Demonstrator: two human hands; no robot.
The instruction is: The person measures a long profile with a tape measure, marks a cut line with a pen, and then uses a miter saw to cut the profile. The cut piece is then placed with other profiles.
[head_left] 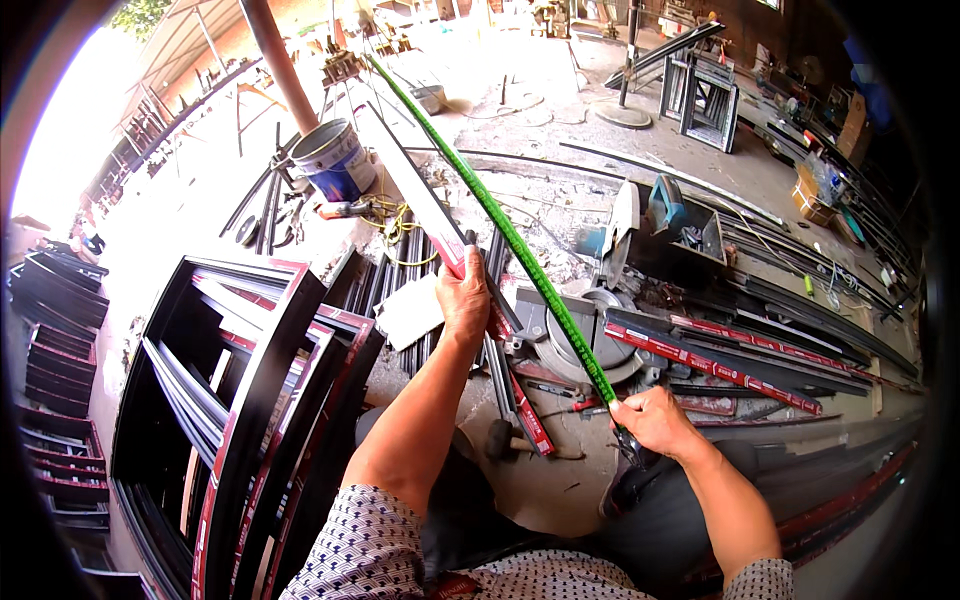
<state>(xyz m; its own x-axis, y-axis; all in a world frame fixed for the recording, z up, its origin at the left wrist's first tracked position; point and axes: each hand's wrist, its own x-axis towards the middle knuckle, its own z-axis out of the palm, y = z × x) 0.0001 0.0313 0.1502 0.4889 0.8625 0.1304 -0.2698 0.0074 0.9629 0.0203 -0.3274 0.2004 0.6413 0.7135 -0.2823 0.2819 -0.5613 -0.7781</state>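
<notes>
My left hand (465,300) is closed around a long metal profile (425,200), which slants away toward the far left; its face looks white, with red film near my fingers. In my right hand (655,422), a tape measure is gripped, its body mostly hidden under the palm. The bright green tape blade (510,235) runs out from there to the far left, to the right of the profile and apart from my left hand. Under the blade is a mitre saw (575,340). A mallet (505,440) lies on the floor between my knees.
Black window-like frames (255,400) with red film lean at my left. Behind them stands a white and blue bucket (335,165) beside a yellow cord (395,225). Several dark profiles (720,365) lie stacked on the right, near a tool box (690,240). More frames (700,95) stand far right.
</notes>
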